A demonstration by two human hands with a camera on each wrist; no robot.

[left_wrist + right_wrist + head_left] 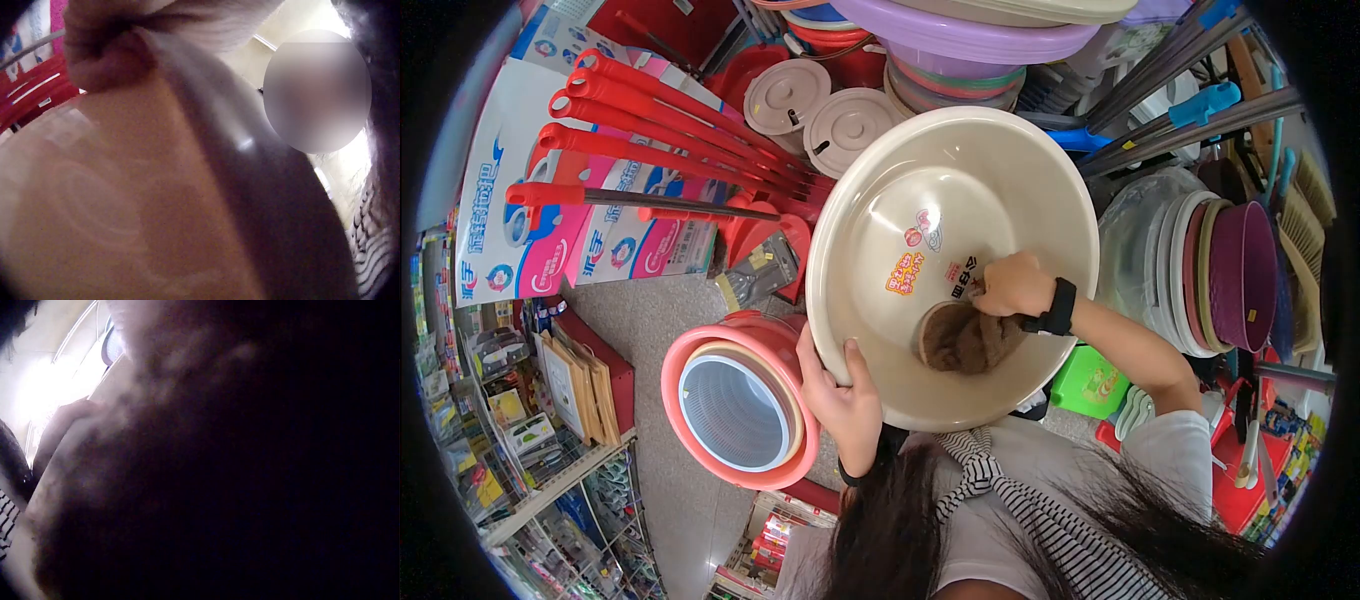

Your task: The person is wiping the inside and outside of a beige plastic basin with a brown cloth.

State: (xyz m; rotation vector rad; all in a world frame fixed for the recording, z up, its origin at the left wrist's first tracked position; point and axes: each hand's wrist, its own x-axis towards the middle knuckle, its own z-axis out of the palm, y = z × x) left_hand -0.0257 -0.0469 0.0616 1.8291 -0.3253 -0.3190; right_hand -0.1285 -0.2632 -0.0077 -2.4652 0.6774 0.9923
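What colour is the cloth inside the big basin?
The cloth is brown; it shows best in the head view.

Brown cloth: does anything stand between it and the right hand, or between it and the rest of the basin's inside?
Nothing visible does. The right hand grips the cloth directly, inside the basin. Only flat stickers show on the inner surface; the left hand holds the edge, clear of the cloth.

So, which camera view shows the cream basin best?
Head: most of the cream basin shows, rim and inside. Left wrist gives only a blurred close-up of rim and wall; right wrist is mostly too dark to tell.
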